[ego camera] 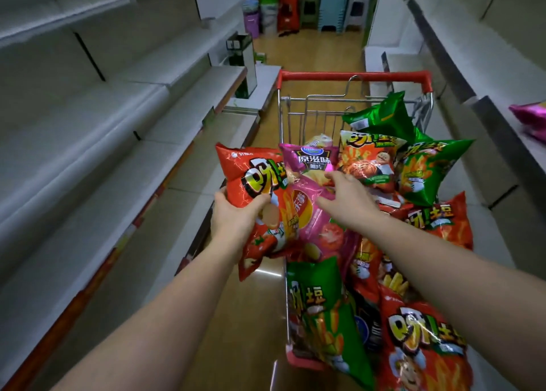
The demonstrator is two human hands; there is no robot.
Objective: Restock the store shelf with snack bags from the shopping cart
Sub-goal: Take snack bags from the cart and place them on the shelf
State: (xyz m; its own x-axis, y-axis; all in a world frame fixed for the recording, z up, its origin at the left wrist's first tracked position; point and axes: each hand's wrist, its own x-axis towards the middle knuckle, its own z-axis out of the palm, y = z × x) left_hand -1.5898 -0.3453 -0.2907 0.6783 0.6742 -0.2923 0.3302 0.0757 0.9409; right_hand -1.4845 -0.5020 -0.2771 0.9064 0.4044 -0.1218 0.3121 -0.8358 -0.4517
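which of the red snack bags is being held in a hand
The big red snack bag at the cart's left edge: the left hand grips its lower left side, lifting it clear. The other red bags lie loose in the wire shopping cart, untouched.

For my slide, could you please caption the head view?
Left hand grips a red snack bag while the right hand reaches a pink bag in the cart.

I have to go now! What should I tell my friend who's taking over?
Left hand grips a red foil snack bag at the left rim of the red-handled wire shopping cart.
Right hand reaches open over a pink snack bag, not gripping.
Cart piled with red, green and pink bags.
Grey metal shelves on the left look bare: nothing placed there yet.
Left: move every bag over.
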